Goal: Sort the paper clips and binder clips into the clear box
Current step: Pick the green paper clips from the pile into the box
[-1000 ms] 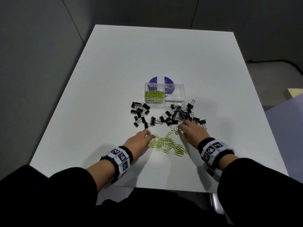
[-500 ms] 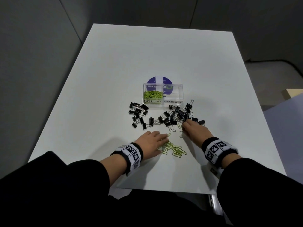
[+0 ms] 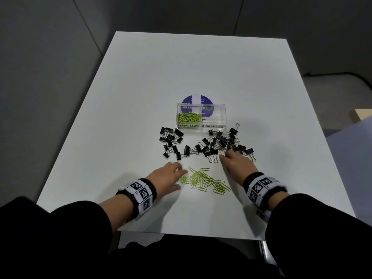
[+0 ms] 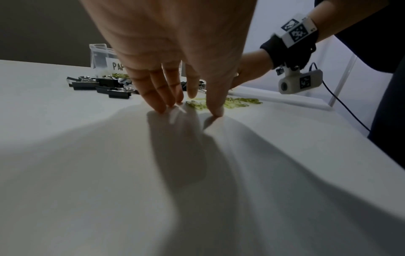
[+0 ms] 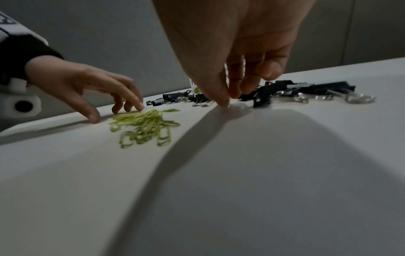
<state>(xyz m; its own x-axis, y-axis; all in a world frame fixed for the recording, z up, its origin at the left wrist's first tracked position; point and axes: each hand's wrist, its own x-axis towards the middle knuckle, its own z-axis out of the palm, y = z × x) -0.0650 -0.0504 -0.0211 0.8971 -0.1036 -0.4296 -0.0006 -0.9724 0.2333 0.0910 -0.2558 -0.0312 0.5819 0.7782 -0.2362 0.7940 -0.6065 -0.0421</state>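
The clear box [image 3: 213, 119] stands mid-table with two labelled halves. Its PAPER CLIPS half holds green clips [image 3: 188, 117]; its BINDER CLIPS half looks empty. Black binder clips [image 3: 220, 142] lie scattered in front of it, with a second cluster [image 3: 171, 137] further left. A loose pile of green paper clips [image 3: 204, 180] lies nearer me. My left hand [image 3: 179, 176] is open, its fingertips [image 4: 215, 111] touching the table at the pile's left edge. My right hand [image 3: 225, 155] has curled fingers, thumb and forefinger [image 5: 222, 101] meeting on the table beside the binder clips; anything between them is hidden.
The white table [image 3: 181, 67] runs far beyond the box. A purple round disc [image 3: 197, 99] lies behind and under the box. The table's near edge is just behind my wrists. Grey walls surround the table, and a beige object [image 3: 362, 115] sits off its right side.
My left hand has drawn back to the left from the paper clip pile, uncovering its left part. My right hand has stayed at the near edge of the binder clips.
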